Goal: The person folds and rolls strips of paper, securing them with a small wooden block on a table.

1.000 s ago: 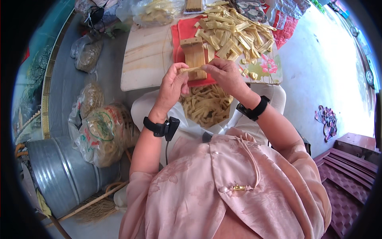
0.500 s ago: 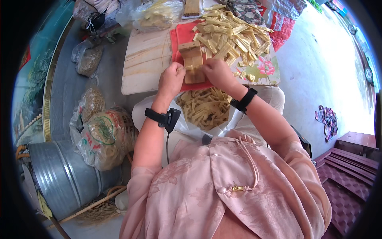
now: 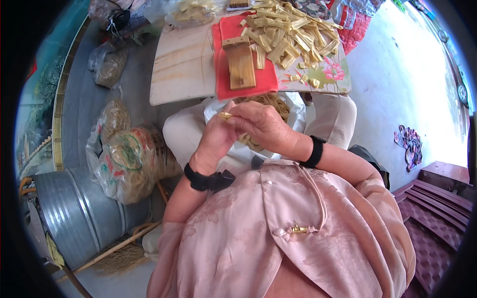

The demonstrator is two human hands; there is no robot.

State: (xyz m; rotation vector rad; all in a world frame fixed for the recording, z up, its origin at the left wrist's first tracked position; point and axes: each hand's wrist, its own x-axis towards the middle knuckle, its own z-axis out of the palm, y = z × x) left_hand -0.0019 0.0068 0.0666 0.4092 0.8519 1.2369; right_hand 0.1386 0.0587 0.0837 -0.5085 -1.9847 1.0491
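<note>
Small folded yellow strip [image 3: 225,115], papery and glossy, left hand [image 3: 217,139] and right hand [image 3: 261,125] raised together, fingertips pinched on it

Bright daylight fills the round fisheye view, with a black rim surrounding it. The pale floor [image 3: 397,89] at the right is nearly washed out by glare. Light falls from above, so the hands [image 3: 243,131] and the pink blouse [image 3: 298,233] are evenly lit, with soft shadow under the hands and along the low table [image 3: 184,64] edge. The left side, by the metal tub [image 3: 74,213], is dimmer. Straight edges of the table bend toward the rim. The centre is sharp; details near the rim smear and stretch, and the fingertips look slightly soft.
</note>
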